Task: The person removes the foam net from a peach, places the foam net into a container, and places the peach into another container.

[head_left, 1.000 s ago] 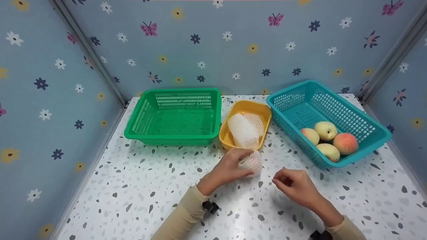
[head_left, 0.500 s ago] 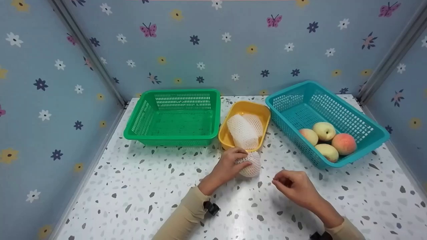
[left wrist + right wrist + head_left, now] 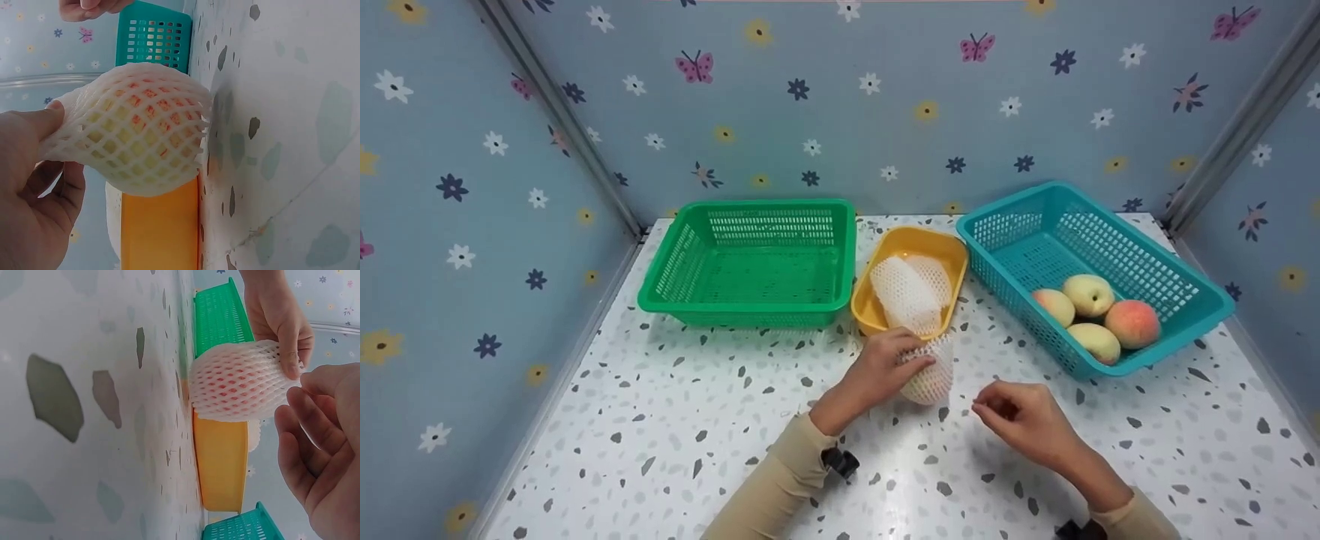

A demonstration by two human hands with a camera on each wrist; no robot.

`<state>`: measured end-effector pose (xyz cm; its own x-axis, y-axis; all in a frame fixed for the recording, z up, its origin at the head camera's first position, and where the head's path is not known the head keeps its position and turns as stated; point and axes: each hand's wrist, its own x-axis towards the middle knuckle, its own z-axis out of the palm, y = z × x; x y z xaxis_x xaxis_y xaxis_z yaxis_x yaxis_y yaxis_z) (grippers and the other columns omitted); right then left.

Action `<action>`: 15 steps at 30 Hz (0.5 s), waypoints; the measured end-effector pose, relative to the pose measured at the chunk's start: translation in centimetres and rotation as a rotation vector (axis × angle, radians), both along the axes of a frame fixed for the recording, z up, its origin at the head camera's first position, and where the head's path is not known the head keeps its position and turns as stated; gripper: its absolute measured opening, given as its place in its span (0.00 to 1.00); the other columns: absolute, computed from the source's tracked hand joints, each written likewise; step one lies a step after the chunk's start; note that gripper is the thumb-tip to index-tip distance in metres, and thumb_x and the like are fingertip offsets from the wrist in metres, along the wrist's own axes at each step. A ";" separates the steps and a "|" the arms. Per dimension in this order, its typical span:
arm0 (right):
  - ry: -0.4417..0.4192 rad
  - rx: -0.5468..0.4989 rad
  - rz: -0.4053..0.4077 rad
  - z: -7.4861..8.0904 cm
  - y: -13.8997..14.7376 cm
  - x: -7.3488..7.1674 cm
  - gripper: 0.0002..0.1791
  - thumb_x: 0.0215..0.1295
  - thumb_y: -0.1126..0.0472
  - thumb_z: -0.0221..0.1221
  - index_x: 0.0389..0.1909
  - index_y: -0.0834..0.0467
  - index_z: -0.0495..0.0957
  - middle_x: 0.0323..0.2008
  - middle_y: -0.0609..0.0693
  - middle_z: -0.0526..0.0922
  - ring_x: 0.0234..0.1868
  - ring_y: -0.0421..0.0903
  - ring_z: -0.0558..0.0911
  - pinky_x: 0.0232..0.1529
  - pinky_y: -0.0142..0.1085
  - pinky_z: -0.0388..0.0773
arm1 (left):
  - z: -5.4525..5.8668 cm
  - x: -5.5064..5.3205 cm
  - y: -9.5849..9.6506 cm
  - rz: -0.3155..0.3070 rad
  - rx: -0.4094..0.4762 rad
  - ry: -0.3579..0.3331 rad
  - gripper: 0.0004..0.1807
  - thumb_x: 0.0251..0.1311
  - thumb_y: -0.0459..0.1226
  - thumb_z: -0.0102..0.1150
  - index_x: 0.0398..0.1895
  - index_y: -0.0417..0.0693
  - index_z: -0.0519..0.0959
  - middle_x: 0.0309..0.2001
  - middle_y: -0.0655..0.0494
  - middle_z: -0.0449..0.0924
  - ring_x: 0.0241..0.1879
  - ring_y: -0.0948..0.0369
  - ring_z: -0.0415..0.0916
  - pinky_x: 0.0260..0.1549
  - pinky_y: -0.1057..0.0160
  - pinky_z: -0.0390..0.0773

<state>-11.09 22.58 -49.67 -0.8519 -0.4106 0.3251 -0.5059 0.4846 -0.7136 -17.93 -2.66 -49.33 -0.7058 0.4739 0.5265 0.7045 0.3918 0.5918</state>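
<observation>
My left hand [image 3: 877,367] pinches the gathered top of a white foam fruit net [image 3: 62,126] between thumb and fingers. Inside the net is a peach [image 3: 149,121], its yellow and red skin showing through the mesh. The netted peach is held close to the speckled table, in front of the yellow tray [image 3: 864,304]. To its right, apart from it, my right hand [image 3: 1027,420] has loosely curled fingers with nothing visible in them. More white foam nets [image 3: 906,295] lie in the yellow tray.
A green basket [image 3: 750,309] stands at the back left with nothing seen inside. At the right, a teal basket [image 3: 1185,337] holds several bare peaches [image 3: 1132,324]. Patterned walls [image 3: 840,112] enclose the speckled table [image 3: 720,420] at the back and sides.
My left hand has shifted slightly, and more of the net now stands up above the peach, which sits a little lower and farther right. The right hand has barely moved.
</observation>
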 end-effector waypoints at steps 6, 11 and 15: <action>0.036 -0.019 0.007 -0.3 0.0 0.0 0.06 0.62 0.62 0.66 0.31 0.47 0.81 0.22 0.35 0.78 0.19 0.36 0.74 0.20 0.31 0.74 | -0.2 -0.2 0.2 -0.005 -0.026 0.008 0.10 0.61 0.41 0.66 0.38 0.42 0.85 0.34 0.55 0.80 0.34 0.65 0.74 0.36 0.70 0.74; 0.030 -0.021 0.004 -0.3 -0.1 -0.1 0.06 0.62 0.62 0.66 0.30 0.46 0.81 0.22 0.35 0.78 0.20 0.36 0.75 0.20 0.31 0.75 | -0.6 -0.3 -0.1 -0.010 -0.027 -0.029 0.13 0.60 0.41 0.67 0.42 0.42 0.85 0.35 0.56 0.81 0.35 0.66 0.74 0.36 0.70 0.74; 0.015 -0.014 0.002 -0.3 0.0 -0.1 0.07 0.62 0.62 0.66 0.31 0.45 0.80 0.22 0.35 0.78 0.20 0.37 0.75 0.20 0.32 0.75 | -0.7 -0.4 -0.4 -0.025 0.003 -0.054 0.15 0.58 0.42 0.68 0.43 0.42 0.84 0.37 0.56 0.82 0.37 0.65 0.75 0.37 0.70 0.75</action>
<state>-11.23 22.53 -49.99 -0.8460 -0.4076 0.3437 -0.5177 0.4737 -0.7124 -18.33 -3.08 -49.99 -0.7211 0.4904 0.4894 0.6810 0.3724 0.6305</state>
